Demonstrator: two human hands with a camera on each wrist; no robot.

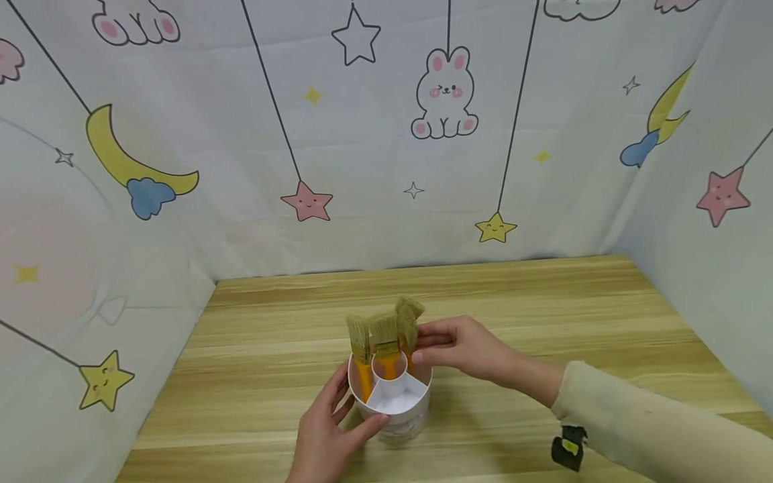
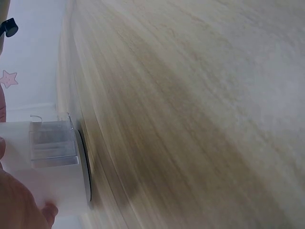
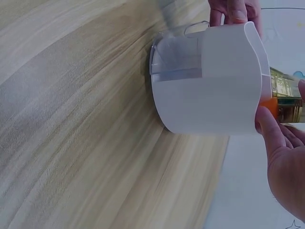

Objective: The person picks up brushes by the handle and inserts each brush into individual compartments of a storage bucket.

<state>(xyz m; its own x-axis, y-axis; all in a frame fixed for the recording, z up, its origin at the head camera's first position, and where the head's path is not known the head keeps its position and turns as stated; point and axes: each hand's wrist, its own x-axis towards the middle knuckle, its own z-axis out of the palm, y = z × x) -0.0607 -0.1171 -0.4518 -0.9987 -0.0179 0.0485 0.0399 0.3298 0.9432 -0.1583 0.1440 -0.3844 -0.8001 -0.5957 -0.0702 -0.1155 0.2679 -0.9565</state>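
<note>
A white round organizer [image 1: 395, 419] with divided compartments stands on the wooden table, a clear drawer [image 3: 178, 57] low on its side. Flat paintbrushes with orange handles stand in it, bristles up: one left paintbrush [image 1: 359, 335], one middle paintbrush [image 1: 384, 329] in the round central compartment, and more bristles at the right. My left hand [image 1: 332, 422] grips the organizer's left side, thumb on the front rim. At the right rim, my right hand [image 1: 468, 345] holds a right-hand paintbrush [image 3: 288, 107] between thumb and fingers, its orange handle reaching down inside. The front compartment holds no brush.
The wood-grain table [image 1: 272, 322] extends around the organizer. White fabric [image 1: 374, 154] printed with stars, moons and a rabbit encloses the back and sides. A dark strap piece [image 1: 569, 447] hangs by the right sleeve [image 1: 652, 416].
</note>
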